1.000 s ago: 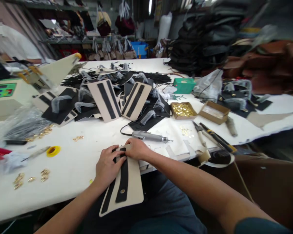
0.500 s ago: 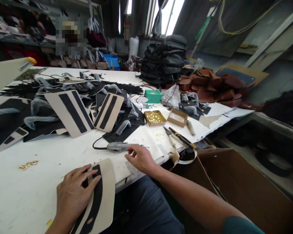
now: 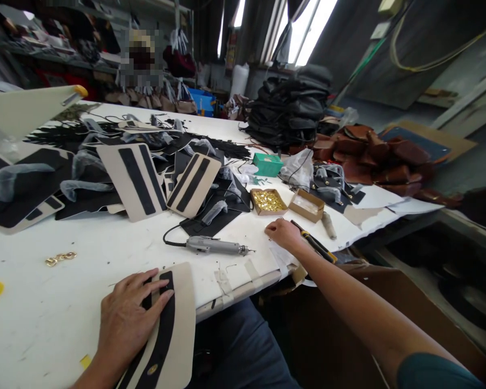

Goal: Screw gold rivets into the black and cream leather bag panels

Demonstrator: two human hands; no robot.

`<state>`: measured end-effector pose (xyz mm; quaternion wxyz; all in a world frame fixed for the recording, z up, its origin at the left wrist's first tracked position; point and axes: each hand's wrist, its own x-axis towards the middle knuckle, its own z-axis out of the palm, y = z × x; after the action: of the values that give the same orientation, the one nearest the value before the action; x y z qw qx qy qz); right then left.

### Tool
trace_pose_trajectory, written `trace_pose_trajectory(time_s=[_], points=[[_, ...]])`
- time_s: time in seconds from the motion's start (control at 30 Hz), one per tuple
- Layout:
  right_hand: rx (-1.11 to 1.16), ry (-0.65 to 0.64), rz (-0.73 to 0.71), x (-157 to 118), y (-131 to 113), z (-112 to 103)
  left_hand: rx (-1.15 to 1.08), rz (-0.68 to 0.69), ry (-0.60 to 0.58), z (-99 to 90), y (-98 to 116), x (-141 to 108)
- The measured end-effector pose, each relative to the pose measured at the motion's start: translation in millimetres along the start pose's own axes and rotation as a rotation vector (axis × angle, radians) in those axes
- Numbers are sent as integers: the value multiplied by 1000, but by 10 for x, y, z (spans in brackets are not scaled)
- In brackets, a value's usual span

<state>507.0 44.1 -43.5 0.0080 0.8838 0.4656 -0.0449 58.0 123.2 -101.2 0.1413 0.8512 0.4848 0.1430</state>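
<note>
My left hand [image 3: 132,313] lies over a beige panel [image 3: 183,335] at the table's front edge, its thumb and fingers pressing on the panel's black strips [image 3: 166,324]. A round gold fitting [image 3: 153,369] sits low on one strip. Farther right, my right hand [image 3: 284,235] rests on the table with its fingers drawn together, hiding whatever may be between them. Beside it lie yellow-and-black handled pliers [image 3: 322,248]. Just behind stands a small cardboard box [image 3: 272,213] of gold pieces. A grey electric screwdriver [image 3: 216,246] lies between my hands.
Several panels with black strips [image 3: 133,181] are heaped at the back left. Gold rings [image 3: 60,259] lie on the left. An open carton [image 3: 389,292] stands below the table's right edge. Black bags [image 3: 295,102] and brown bags [image 3: 376,151] are piled behind.
My right hand has moved from the screwdriver rightward to the spot by the pliers where loose gold pieces lay. My left hand stays on the panel. The view has shifted slightly.
</note>
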Motion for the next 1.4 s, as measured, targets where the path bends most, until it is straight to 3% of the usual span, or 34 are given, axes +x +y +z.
trace_pose_trajectory(time_s=[0.33,0.63,0.97,1.3,1.4], points=[[-233,-111,-112,196,-64,-58,-91,-16,41,-50,32,-13],[-431,-39,-266,138,-128,-85,-178,-56,43,-76,36,-21],[-410,-16,-387,62,-310,-47,-239,-66,52,-54,20,-25],[-300,-2,-281,125,-227,56,-274,-59,85,-71,26,-31],[-237,77,-284,107,-271,61,-278,-53,94,-77,20,-34]])
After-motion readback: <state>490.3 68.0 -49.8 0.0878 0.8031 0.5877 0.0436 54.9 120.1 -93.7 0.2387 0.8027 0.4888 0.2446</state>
